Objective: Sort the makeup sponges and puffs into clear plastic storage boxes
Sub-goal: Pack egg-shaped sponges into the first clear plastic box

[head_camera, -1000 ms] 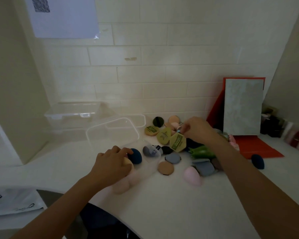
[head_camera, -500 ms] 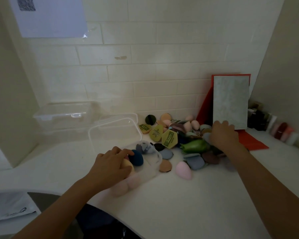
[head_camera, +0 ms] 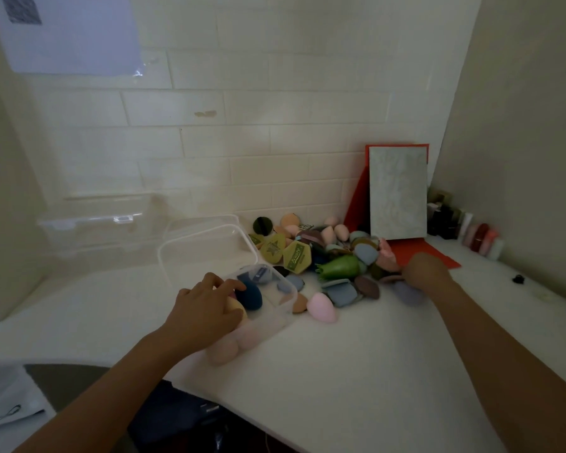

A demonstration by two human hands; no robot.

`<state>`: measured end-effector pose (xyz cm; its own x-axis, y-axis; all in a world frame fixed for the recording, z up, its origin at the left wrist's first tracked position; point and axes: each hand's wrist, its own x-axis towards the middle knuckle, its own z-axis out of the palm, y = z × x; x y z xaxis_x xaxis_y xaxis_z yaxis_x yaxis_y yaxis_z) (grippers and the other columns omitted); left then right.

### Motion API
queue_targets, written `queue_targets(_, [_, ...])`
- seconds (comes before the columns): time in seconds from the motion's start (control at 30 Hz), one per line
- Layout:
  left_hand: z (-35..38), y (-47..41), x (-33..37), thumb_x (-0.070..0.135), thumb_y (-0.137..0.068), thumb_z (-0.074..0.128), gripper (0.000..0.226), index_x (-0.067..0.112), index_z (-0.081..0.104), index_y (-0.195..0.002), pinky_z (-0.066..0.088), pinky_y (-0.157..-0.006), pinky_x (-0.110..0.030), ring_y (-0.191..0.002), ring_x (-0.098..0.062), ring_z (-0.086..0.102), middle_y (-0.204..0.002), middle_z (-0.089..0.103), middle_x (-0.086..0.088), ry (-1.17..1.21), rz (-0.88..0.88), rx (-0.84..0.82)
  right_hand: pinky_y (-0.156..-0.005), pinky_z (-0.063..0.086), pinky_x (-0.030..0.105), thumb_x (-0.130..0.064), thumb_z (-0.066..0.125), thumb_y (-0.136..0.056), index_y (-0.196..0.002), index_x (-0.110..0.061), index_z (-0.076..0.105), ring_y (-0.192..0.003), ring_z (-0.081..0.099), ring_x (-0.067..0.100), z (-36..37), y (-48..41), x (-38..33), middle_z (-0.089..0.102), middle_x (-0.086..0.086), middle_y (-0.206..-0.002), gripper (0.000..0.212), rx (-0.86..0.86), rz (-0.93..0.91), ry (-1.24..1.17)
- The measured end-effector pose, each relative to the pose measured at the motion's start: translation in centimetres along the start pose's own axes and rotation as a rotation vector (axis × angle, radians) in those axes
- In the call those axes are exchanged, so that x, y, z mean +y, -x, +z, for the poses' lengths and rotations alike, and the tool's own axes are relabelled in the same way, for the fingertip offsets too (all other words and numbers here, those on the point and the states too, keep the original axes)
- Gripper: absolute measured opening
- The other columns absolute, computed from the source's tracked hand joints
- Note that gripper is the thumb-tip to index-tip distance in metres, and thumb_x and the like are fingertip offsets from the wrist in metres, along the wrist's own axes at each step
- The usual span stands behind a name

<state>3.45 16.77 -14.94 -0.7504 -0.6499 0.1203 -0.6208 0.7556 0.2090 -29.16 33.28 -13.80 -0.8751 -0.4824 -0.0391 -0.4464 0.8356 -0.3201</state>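
right of the open clear box [head_camera: 290, 289], at the front edge of the pile of sponges and puffs [head_camera: 327, 253], the right hand [head_camera: 422, 271] has come down with its fingers bent into the pile. a second ago this hand was much nearer to the box, at the yellow-green puffs [head_camera: 296, 255]; then it went to the far right side of the pile, and now it is a little more to the front, just above a grey-lilac sponge [head_camera: 409, 294]. if it already pinches a piece or only touches, one cannot tell, because the fingers are hidden by the back of the hand.

the left hand [head_camera: 206, 308] did not move in this time. it lies inside the box on a yellow sponge [head_camera: 241, 312], fingers lightly bent, one fingertip touching the dark blue sponge [head_camera: 249, 294] beside it; it seems to press and steady, not to grip.

probably the change means that a next piece is being chosen from the side of the pile farthest from the box. the box holds only some sponges, and most pieces, also the green sponge [head_camera: 339, 266] and the pink sponge [head_camera: 322, 307] right of the box, wait on the counter [head_camera: 340, 371], so the sorting is at an early stage. a second clear box [head_camera: 92, 223] stands behind and left of the open one.
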Motion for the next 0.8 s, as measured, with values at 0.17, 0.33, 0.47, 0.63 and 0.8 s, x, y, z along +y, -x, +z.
queue_targets(0.17, [-0.2,0.2,0.2,0.038,-0.090,0.046,0.048,0.035,0.034,-0.137,0.033,-0.099,-0.032,-0.117,-0.016,0.044,-0.140,0.028,0.002,-0.013,0.007,0.008,-0.076,0.040,0.033,-0.020,0.054,-0.093,-0.102,-0.001,0.058,-0.072,0.051,0.024,0.5,-0.7,-1.2,0.051,0.009,-0.074,0.022,0.045,-0.059,-0.171])
queue_targets(0.33, [-0.3,0.1,0.1,0.037,-0.091,0.044,0.048,0.032,0.034,-0.138,0.031,-0.098,-0.032,-0.121,-0.014,0.039,-0.146,0.027,0.010,-0.041,0.054,0.007,-0.066,0.038,0.032,-0.013,0.055,-0.091,-0.114,0.006,0.045,-0.095,0.058,0.038,0.0,-0.9,-2.9,0.058,0.026,-0.103,0.032,0.238,-0.177,-0.160])
queue_targets(0.47, [-0.4,-0.2,0.1,0.035,-0.092,0.042,0.047,0.030,0.035,-0.138,0.031,-0.098,-0.030,-0.121,-0.013,0.038,-0.147,0.030,0.011,-0.060,0.096,-0.013,-0.072,0.041,0.031,-0.006,0.055,-0.088,-0.111,0.003,0.056,-0.098,0.057,0.035,-1.5,-0.8,-5.5,0.060,0.023,-0.108,0.025,0.319,-0.297,-0.138])
queue_targets(0.63, [-0.3,-0.5,0.0,0.034,-0.092,0.042,0.045,0.029,0.037,-0.136,0.031,-0.092,-0.026,-0.115,-0.011,0.041,-0.142,0.037,0.010,-0.038,0.115,-0.010,-0.075,0.043,0.031,-0.011,0.058,-0.087,-0.112,-0.003,0.058,-0.094,0.056,0.027,-2.0,0.0,-8.2,0.061,0.014,-0.106,0.026,0.273,-0.409,-0.242])
queue_targets(0.8, [-0.2,-0.6,-0.1,0.034,-0.091,0.043,0.045,0.029,0.039,-0.135,0.029,-0.093,-0.024,-0.115,-0.010,0.042,-0.140,0.041,0.010,-0.034,0.126,0.022,-0.069,0.039,0.022,-0.016,0.069,-0.081,-0.108,-0.018,0.062,-0.091,0.052,0.014,-0.6,0.4,-9.5,0.060,0.005,-0.114,0.028,0.025,-0.493,-0.285])
